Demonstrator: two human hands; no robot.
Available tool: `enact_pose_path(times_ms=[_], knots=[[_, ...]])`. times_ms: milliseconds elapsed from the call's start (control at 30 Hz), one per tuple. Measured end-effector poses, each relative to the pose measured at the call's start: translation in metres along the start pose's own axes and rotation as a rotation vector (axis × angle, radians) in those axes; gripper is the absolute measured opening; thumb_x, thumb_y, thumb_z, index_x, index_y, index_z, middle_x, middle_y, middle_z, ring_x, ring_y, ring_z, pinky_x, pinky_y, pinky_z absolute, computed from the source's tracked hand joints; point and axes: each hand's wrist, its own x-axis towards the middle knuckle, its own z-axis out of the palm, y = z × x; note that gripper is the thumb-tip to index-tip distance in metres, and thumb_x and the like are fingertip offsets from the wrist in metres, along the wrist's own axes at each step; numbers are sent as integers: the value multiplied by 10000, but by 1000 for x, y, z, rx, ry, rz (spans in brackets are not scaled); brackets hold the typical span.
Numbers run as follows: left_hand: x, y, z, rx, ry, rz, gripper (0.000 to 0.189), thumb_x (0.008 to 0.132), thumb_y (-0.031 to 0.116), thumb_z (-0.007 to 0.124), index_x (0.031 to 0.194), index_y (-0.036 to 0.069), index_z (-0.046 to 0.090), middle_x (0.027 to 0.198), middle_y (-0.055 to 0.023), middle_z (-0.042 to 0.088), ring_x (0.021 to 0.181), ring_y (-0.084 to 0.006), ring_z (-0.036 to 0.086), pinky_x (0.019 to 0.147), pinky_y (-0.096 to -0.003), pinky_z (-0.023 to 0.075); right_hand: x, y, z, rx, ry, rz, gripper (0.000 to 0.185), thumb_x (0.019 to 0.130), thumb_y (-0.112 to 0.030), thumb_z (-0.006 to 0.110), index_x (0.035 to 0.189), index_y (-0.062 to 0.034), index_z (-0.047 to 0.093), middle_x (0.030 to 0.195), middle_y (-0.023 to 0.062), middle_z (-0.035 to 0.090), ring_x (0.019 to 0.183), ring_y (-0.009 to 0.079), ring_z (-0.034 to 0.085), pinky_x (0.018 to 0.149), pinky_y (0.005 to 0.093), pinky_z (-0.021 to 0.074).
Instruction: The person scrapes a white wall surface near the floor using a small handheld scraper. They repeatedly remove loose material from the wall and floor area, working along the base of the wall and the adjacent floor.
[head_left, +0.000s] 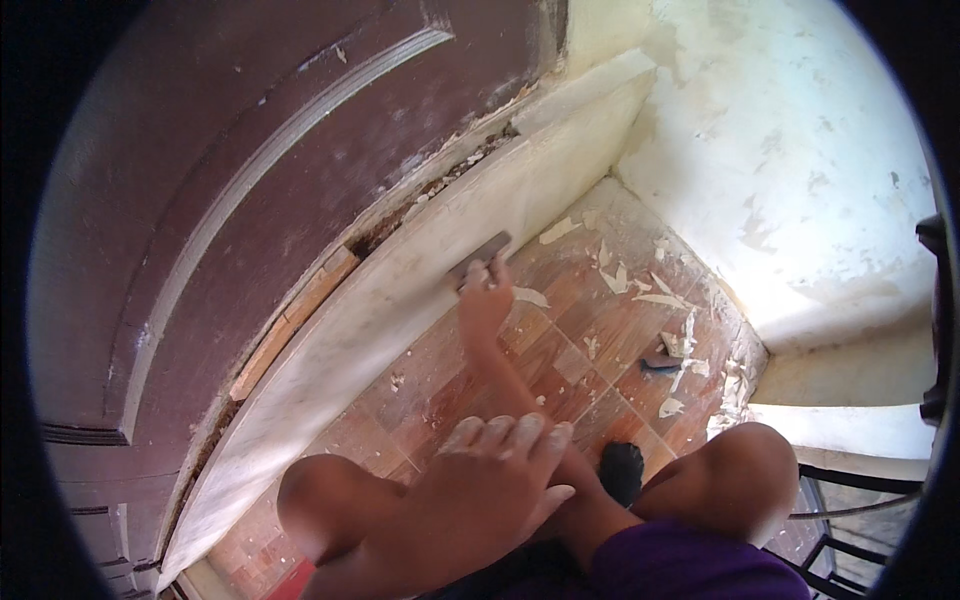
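Note:
My right hand (485, 289) grips a flat-bladed scraper (484, 253) and holds its blade on the lower part of a pale low wall (450, 247), near the floor. My left hand (495, 480) is in the foreground, over my right forearm, with whitish dust on its fingertips and nothing seen in it; its palm is hidden. Above the low wall runs a broken ledge gap with rubble (457, 171) and a strip of bare wood (296, 322). A dark brown panelled door (315, 172) rises behind it.
Pale peeled flakes (664, 300) lie scattered over the wood-look tiled floor (555, 360). A small blue-edged object (661, 365) lies among them. A patchy pale wall (787, 187) stands at right, with a debris pile (735, 386) along its foot. Black metal bars (855, 480) stand at lower right.

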Motion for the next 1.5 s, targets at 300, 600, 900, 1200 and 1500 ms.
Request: enact_pose_path(times_ms=[300,600,900,1200,1500], knots=[[7,-1,5,-22,51,-146,561,963,444,612,1350,44,545,1293,-195,623,1186,-398,606,1006,-481,497,0,-7,4,-197,17,64,507,970,-155,596,1419,59,501,1347,312,561,1170,421,615,962,448,513],[34,-13,1,-68,-49,-238,556,963,386,631,1400,61,520,1335,-205,605,1193,-398,603,1024,-481,482,20,25,21,-263,139,136,526,977,-137,569,1443,82,462,1361,337,553,1222,416,588,978,430,506],[-112,-56,-44,-407,539,-311,236,1000,246,577,922,34,644,990,-174,691,915,-266,662,878,-400,499,-1,37,-57,198,199,295,495,1023,-160,543,1452,75,461,1357,200,596,1110,268,638,886,360,551],[-426,-137,226,214,-447,-1809,410,1003,384,456,1210,63,606,1175,-139,628,1105,-315,580,963,-493,417,33,-68,-42,478,94,318,475,1044,-206,515,1483,-33,461,1294,111,575,1013,228,630,781,337,566],[-492,-125,266,224,-705,-1808,802,910,625,510,1542,151,374,1575,-169,383,1441,-385,365,1209,-540,227,26,-73,-53,480,122,377,437,1033,-203,519,1437,-37,506,1264,91,597,1003,213,625,790,365,571]])
